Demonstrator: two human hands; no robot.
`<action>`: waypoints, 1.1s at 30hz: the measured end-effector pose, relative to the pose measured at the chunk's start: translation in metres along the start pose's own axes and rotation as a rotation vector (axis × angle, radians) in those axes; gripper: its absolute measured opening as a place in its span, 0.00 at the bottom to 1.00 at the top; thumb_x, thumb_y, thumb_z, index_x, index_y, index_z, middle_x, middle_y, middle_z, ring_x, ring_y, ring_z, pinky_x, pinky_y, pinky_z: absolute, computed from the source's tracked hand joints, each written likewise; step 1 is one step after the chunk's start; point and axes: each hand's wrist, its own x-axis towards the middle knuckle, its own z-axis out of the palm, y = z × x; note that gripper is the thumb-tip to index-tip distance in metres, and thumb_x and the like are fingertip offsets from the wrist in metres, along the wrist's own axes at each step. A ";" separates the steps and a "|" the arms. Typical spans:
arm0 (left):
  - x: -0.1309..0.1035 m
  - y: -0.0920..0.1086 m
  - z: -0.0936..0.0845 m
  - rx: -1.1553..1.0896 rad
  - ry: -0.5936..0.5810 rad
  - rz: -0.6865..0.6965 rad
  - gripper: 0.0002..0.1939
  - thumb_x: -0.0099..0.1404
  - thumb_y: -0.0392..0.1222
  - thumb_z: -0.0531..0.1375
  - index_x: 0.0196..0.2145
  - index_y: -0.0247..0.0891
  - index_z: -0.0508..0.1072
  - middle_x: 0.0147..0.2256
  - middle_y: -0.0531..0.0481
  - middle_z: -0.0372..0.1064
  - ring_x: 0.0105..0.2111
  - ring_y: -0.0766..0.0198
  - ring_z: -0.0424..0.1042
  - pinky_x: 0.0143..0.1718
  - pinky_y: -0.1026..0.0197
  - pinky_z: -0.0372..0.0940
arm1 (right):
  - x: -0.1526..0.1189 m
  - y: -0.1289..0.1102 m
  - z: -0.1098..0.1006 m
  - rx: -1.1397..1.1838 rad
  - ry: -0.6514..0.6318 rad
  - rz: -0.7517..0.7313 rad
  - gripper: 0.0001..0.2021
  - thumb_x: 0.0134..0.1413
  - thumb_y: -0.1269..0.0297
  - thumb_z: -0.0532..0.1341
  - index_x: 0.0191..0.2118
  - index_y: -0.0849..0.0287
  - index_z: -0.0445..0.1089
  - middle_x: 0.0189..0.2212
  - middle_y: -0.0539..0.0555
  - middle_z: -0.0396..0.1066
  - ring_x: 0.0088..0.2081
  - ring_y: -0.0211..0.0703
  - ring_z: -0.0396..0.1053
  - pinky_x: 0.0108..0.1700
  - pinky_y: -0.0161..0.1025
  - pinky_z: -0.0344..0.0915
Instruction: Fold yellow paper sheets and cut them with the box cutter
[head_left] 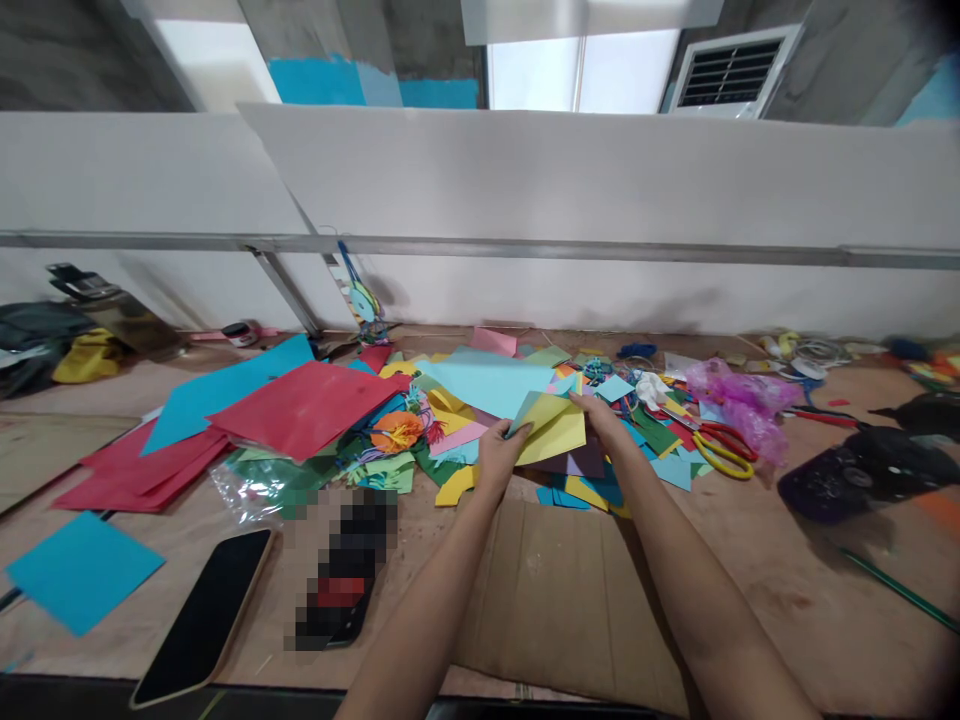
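A yellow sheet of paper (559, 435) is held up between my two hands, above a heap of coloured paper scraps. My left hand (504, 450) pinches its left side, thumb on top, where a darker greenish layer or fold shows. At the upper right corner, my right hand (598, 415) has its fingers closed on the paper's edge; its fingertips are partly hidden. Just behind the yellow paper lies a light blue sheet (487, 380). Below my hands, a brown cardboard piece (562, 600) rests flat on the table.
Red sheets (307, 405) and blue sheets (225, 385) lie to the left. Near the front left are a phone (206, 615) and a second, blurred-out dark device (349, 575). Scissors (724, 450), a pink plastic bag (739, 400) and a dark bottle (832, 480) sit on the right.
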 end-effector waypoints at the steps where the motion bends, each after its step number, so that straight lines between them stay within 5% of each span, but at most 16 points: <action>1: 0.000 0.000 0.000 -0.003 -0.006 0.007 0.24 0.58 0.64 0.67 0.26 0.38 0.73 0.22 0.57 0.62 0.27 0.64 0.63 0.27 0.65 0.57 | -0.001 0.000 0.000 0.018 -0.004 0.008 0.17 0.57 0.46 0.68 0.38 0.55 0.73 0.24 0.53 0.78 0.28 0.49 0.77 0.28 0.41 0.73; 11: 0.001 0.005 -0.004 -0.001 0.036 0.075 0.34 0.66 0.75 0.53 0.23 0.43 0.55 0.22 0.58 0.47 0.26 0.66 0.52 0.27 0.63 0.49 | -0.010 -0.003 0.001 0.142 -0.064 0.082 0.11 0.59 0.54 0.68 0.40 0.57 0.74 0.33 0.59 0.83 0.37 0.56 0.82 0.40 0.48 0.79; 16: 0.000 0.006 -0.004 0.058 -0.004 0.106 0.32 0.69 0.73 0.52 0.23 0.42 0.61 0.22 0.57 0.54 0.26 0.64 0.59 0.28 0.62 0.54 | -0.006 0.001 0.000 0.150 -0.052 0.069 0.11 0.58 0.55 0.69 0.40 0.56 0.74 0.34 0.58 0.83 0.37 0.54 0.82 0.41 0.48 0.79; 21: -0.007 0.013 0.002 0.163 -0.123 0.187 0.20 0.66 0.59 0.64 0.43 0.41 0.78 0.41 0.48 0.77 0.43 0.56 0.74 0.46 0.58 0.67 | -0.004 0.005 0.004 0.125 -0.038 0.045 0.11 0.59 0.54 0.69 0.38 0.56 0.74 0.34 0.56 0.83 0.33 0.50 0.81 0.36 0.42 0.77; 26: -0.014 0.021 0.009 0.288 -0.182 0.258 0.36 0.53 0.50 0.76 0.57 0.43 0.75 0.55 0.43 0.75 0.55 0.47 0.72 0.57 0.49 0.65 | -0.007 0.002 0.006 0.096 -0.034 0.037 0.11 0.58 0.55 0.69 0.38 0.56 0.75 0.33 0.54 0.82 0.32 0.48 0.80 0.32 0.39 0.75; 33: -0.015 0.023 0.009 0.346 -0.238 0.303 0.38 0.55 0.48 0.76 0.62 0.44 0.72 0.57 0.44 0.74 0.57 0.47 0.72 0.59 0.48 0.66 | -0.010 0.001 0.008 0.100 -0.042 0.049 0.12 0.59 0.52 0.69 0.38 0.55 0.73 0.27 0.53 0.80 0.27 0.46 0.77 0.31 0.39 0.75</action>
